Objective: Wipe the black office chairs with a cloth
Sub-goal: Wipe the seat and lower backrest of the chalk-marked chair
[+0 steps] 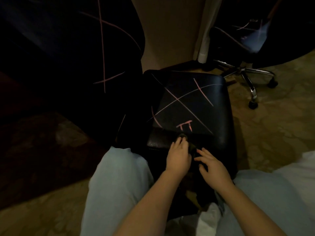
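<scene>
Head view, left hand (179, 155), right hand (213, 166), one cloth (192, 149), two chairs (190, 99) (238, 41)

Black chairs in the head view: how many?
3. Centre chair, pink-marked seat facing up; left chair, dark with pink lines; upper-right chair on a chrome base. Dark edges may hide more.

1. Three black office chairs: the middle chair (196, 103), the left chair (68, 57) and the far right chair (238, 41).
2. Two hands: the left hand (179, 157) and the right hand (213, 167).
3. One dark cloth (192, 149).
4. One chrome star base (242, 71), with two casters plainly showing.
5. Two knees in light trousers.
</scene>
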### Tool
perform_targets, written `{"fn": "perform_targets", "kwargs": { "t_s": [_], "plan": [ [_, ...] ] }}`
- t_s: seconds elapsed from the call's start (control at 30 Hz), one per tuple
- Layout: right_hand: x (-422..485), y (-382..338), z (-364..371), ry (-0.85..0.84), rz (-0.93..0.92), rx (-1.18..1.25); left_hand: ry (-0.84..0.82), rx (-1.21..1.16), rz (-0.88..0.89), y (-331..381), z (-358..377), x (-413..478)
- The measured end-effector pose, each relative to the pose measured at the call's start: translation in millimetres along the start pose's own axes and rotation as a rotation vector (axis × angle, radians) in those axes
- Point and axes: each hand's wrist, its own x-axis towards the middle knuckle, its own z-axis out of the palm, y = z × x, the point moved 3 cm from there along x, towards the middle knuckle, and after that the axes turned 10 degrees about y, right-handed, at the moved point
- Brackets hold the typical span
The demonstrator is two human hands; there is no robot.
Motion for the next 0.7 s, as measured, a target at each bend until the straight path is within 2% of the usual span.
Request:
{"fn": "perform_targets", "kwargs": {
  "t_s": [0.13,0.27,0.53,0.7],
  "plan": [
    [5,0,-2,0.062,0.033,0.047,-0.052,0.043,0.057,-19,-6,-2],
    [11,-3,-9,0.196,0.141,0.108,0.016,0.074,-0.007,-52,-25,-10],
    [13,-4,-7,0.194,0.179,0.103,0.139,0.114,-0.474,-147,-60,-19],
    [10,-2,-6,0.167,0.178,0.091,0.171,0.079,-0.574,-110,-51,-6]
  ]
}}
